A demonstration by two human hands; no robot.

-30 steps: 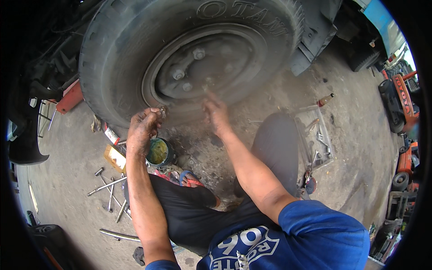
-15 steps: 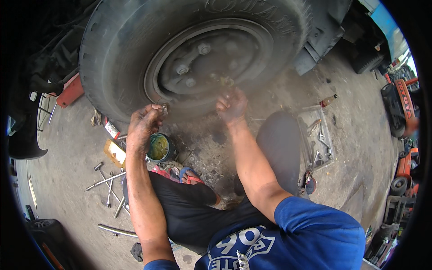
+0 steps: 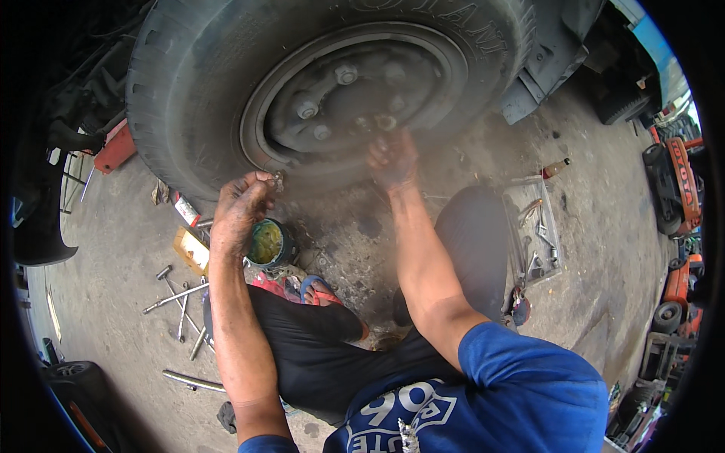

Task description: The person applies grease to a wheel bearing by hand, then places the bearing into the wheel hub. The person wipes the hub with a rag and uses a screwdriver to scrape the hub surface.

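Note:
A large black tyre [image 3: 196,98] on a dusty wheel rim [image 3: 253,128] stands right in front of me. Nuts such as this wheel nut [image 3: 307,109] sit on the wheel's studs. My left hand [image 3: 240,211], dark with grime, is closed at the tyre's lower edge, and a small dull metal piece [image 3: 279,180] shows at its fingertips. My right hand [image 3: 393,157] reaches up to the lower part of the wheel. Motion smears its fingers, just below a yellowish metal end [image 3: 386,122]; whether they grip it cannot be made out.
Below my left hand stands a dark bucket [image 3: 266,243] with yellow-green grease. Crossed wrenches [image 3: 181,302] and a metal bar [image 3: 192,380] lie left. To the right are a tool tray [image 3: 557,249] and a bottle [image 3: 555,167]. An orange forklift [image 3: 683,177] stands farther off.
My right hand has moved up a little toward the wheel. My left hand stays by the tyre's edge, still closed on the metal piece. The view has shifted slightly.

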